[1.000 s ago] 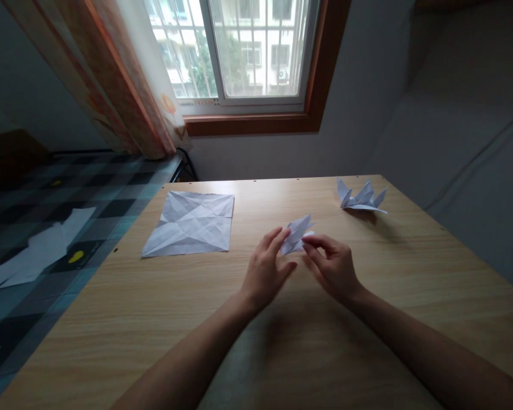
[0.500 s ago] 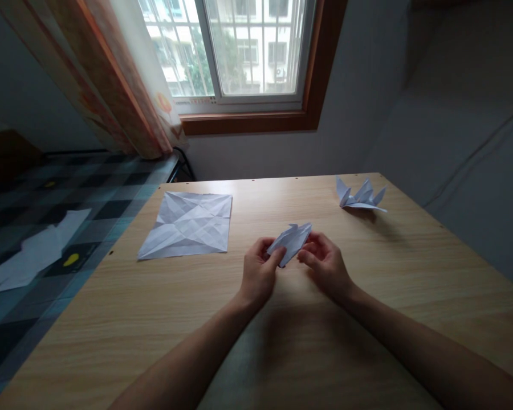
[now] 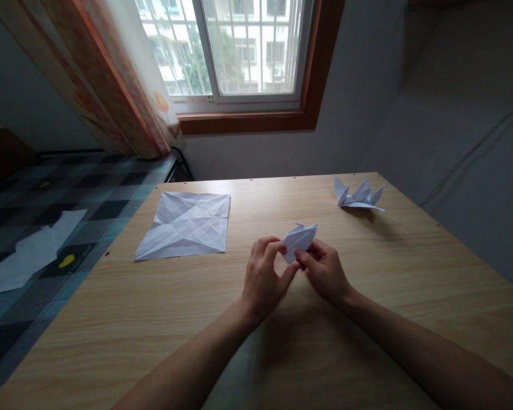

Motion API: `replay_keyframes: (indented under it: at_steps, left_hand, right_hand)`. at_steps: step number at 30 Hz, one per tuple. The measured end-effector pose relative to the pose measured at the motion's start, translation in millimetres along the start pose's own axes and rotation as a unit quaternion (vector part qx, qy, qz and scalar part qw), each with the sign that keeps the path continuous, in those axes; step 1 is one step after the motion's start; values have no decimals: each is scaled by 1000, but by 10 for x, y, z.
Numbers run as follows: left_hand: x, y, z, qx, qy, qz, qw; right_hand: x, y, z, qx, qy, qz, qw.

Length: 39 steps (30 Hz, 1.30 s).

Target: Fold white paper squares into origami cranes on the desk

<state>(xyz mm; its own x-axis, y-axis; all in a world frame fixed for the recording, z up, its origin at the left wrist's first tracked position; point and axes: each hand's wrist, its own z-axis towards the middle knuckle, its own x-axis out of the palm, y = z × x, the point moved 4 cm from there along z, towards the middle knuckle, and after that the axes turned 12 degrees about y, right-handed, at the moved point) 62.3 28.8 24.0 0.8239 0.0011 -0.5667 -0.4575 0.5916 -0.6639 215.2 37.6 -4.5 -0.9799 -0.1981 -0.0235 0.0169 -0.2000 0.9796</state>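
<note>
Clock centred on the folded paper (image 3: pixel 298 242), 12 toward the window (image 3: pixel 252 51).

Grip: I have the folded paper above the table (image 3: pixel 154 341), thumb of my right hand (image 3: pixel 328 269) pressed on its near face, the other fingers largely hidden behind. Fingertips of my left hand (image 3: pixel 263 276) touch its left edge; that thumb curls toward the lower tip. Whether the left is pinching, I cannot tell.

Edges and room: far table edge at 12, the wall (image 3: pixel 239 152) beyond it. Right edge slants down from 2 to 4, with a broad stretch of wood at 3 for movement. Left edge is well off, past 9. My forearms take up 4 and 8.

Count: one folded paper in hand; one flat creased sheet (image 3: pixel 188 228) at 9; one standing paper form (image 3: pixel 361 197) at 2, three raised points visible. Pieces of loose white paper (image 3: pixel 38 250) on the bed (image 3: pixel 94 193), far out at 9, overlap; number uncertain.

Surroundings: curtain (image 3: pixel 111 85) at 10; cable (image 3: pixel 474 154) on the right wall, between 2 and 3. In the way: creased sheet toward the left edge, standing form toward the far right corner.
</note>
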Motion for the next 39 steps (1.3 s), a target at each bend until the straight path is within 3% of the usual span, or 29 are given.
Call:
replay_keyframes:
  at_steps: [5, 11, 18, 24, 29, 39]
  left_hand:
    - [45, 35, 21, -36, 40, -51, 997]
    - [116, 186, 40, -76, 93, -175, 977]
    - [143, 318, 39, -178, 99, -288, 936]
    - [136, 291, 73, -178, 101, -426, 881]
    - [107, 278, 69, -187, 76, -436, 877]
    - [106, 292, 73, -174, 67, -416, 890]
  right_hand:
    - [21, 24, 1, -48, 42, -21, 998]
    - [89, -74, -1, 14, 108, 120, 987]
    - [44, -38, 33, 39, 89, 135, 986]
    - [-8, -20, 62, 32, 50, 109, 992]
    - [-9, -6, 82, 28, 11, 137, 990]
    - [-24, 14, 76, -18, 3, 123, 992]
